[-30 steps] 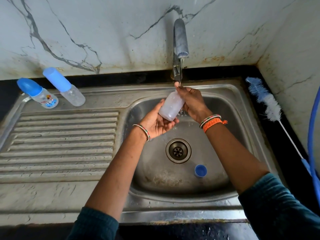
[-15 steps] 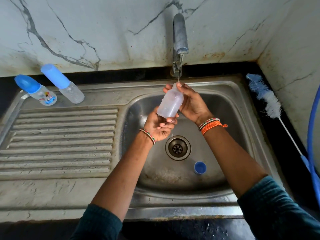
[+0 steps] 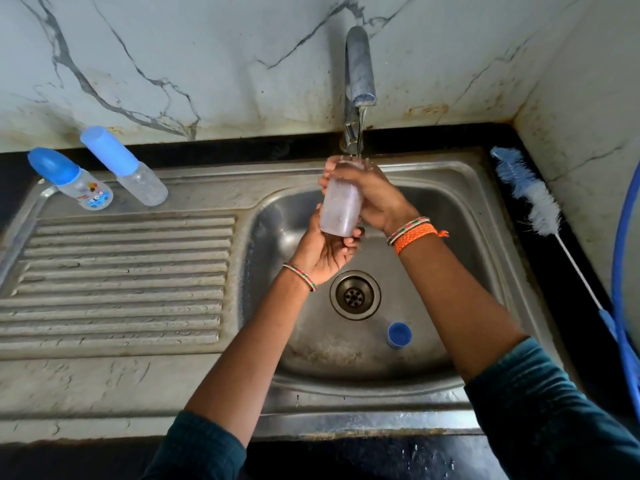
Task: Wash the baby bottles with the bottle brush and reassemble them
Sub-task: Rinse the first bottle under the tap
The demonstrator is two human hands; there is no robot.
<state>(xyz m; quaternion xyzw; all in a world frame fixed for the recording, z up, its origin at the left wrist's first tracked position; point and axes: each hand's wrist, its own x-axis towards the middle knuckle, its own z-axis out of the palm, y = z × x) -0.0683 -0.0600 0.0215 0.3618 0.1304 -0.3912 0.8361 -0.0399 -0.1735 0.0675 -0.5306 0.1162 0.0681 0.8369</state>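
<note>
An open, clear baby bottle (image 3: 338, 206) stands nearly upright under the running tap (image 3: 360, 71), water streaming into its mouth. My right hand (image 3: 374, 195) grips its upper part and neck. My left hand (image 3: 323, 251) cups and holds its base from below. A blue bottle cap (image 3: 399, 335) lies in the sink basin (image 3: 433, 265) right of the drain (image 3: 355, 295). The bottle brush (image 3: 533, 199), blue and white bristles on a thin handle, lies on the black counter at the right.
Two capped baby bottles lie at the back left of the drainboard (image 3: 117, 278): one with a printed label (image 3: 71, 180), one plain with a tall blue cap (image 3: 124, 166). A blue hose (image 3: 620, 271) runs down the right edge. Marble walls close the back and right.
The bottle has been tipped from slanted to nearly upright and lifted closer under the tap. My left hand has curled round its base.
</note>
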